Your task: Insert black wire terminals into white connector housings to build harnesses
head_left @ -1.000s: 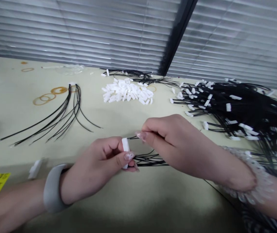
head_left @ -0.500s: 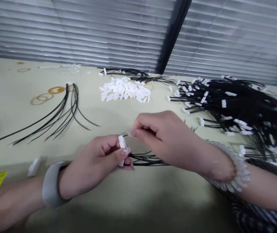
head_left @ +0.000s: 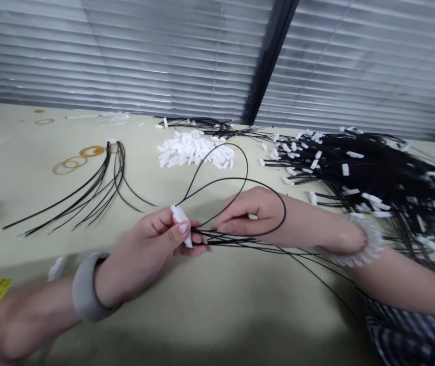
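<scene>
My left hand (head_left: 156, 236) is closed, pinching a white connector housing (head_left: 181, 219) between thumb and fingers. Black wires (head_left: 257, 244) run from the housing to the right in a loose bundle. Two thin wires leave its upper end and curve over in wide loops (head_left: 247, 170). At the bundle, just right of the housing, my right hand (head_left: 257, 211) has its fingertips closed on a black wire; the exact grip is partly hidden by the wires and fingers.
A heap of white housings (head_left: 194, 148) lies behind my hands. To the right is a large pile of black wires (head_left: 385, 168) with white connectors. Another wired connector (head_left: 112, 141) and rubber bands (head_left: 70, 163) lie left. A loose white piece (head_left: 57, 267) is beside my left forearm. Blinds (head_left: 125, 56) stand behind.
My right hand has moved from the housing's upper end down to the wire bundle. The upper wires now stand out in open loops. My left hand, still holding the housing, has shifted slightly left.
</scene>
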A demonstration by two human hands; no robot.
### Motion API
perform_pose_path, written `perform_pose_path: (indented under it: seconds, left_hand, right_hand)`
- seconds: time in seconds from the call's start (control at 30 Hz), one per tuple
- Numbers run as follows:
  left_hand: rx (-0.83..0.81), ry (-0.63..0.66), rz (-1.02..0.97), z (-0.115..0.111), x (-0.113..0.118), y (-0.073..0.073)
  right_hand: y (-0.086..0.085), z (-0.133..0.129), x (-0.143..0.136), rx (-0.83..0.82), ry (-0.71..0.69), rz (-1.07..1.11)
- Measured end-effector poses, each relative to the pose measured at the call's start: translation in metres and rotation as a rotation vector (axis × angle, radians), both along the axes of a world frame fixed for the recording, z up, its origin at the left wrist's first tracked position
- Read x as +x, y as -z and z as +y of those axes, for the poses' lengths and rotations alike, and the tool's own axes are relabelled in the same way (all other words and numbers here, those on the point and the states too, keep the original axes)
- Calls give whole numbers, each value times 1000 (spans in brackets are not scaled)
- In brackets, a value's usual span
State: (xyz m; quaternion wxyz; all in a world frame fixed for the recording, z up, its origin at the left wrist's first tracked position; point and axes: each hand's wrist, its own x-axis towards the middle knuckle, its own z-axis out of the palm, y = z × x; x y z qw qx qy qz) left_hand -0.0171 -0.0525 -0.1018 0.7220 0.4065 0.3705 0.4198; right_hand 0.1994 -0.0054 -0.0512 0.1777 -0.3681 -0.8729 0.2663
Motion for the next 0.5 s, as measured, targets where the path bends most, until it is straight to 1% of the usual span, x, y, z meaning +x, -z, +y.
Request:
perform_pose_path:
  seconds: [0.07, 0.13, 0.2, 0.33, 0.5]
  left_hand:
    - [9, 7, 11, 0, 0, 0]
    - [24, 21, 18, 0, 0, 0]
    - [31, 32, 3, 1, 0, 0]
    - [-1, 18, -38, 1, 1, -1]
    - [-39, -3, -25, 1, 2, -3]
  right_hand:
    - [4, -3, -9, -64, -44, -3]
    - [4, -5, -16, -127, -97, -1]
    - [2, -7, -20, -143, -132, 6]
    - [-2, -10, -21, -40, -163, -10]
    - [-2, -11, -23, 138, -206, -72]
